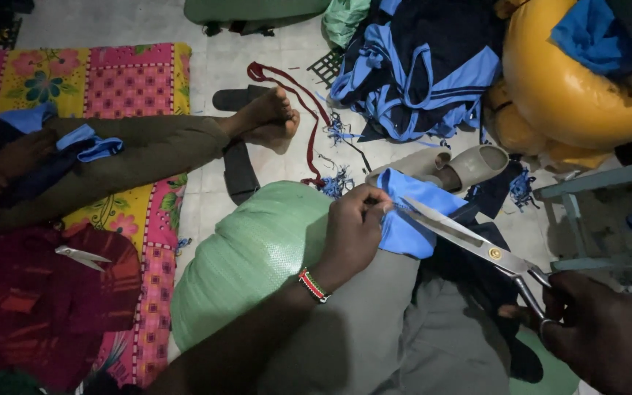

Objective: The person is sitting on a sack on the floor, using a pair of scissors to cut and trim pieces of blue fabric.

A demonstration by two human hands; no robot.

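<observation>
Over on the left there's a small pair of snips [82,256] lying on dark red cloth, and someone's bare feet [268,121] rest on the floor. Mid-frame, the left hand [352,230] pinches the blue fabric [411,216] against a green sack [250,256]. The right hand [605,340] grips the scissors [477,245], blades open at the fabric's edge, so looks mid-cut; closing them needs the cloth taut, and there's open room ahead.

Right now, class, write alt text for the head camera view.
The left hand pinches blue cloth while the right hand works scissors into its edge. Another person's bare feet rest on the tiled floor beside a bright patterned mat.
</observation>
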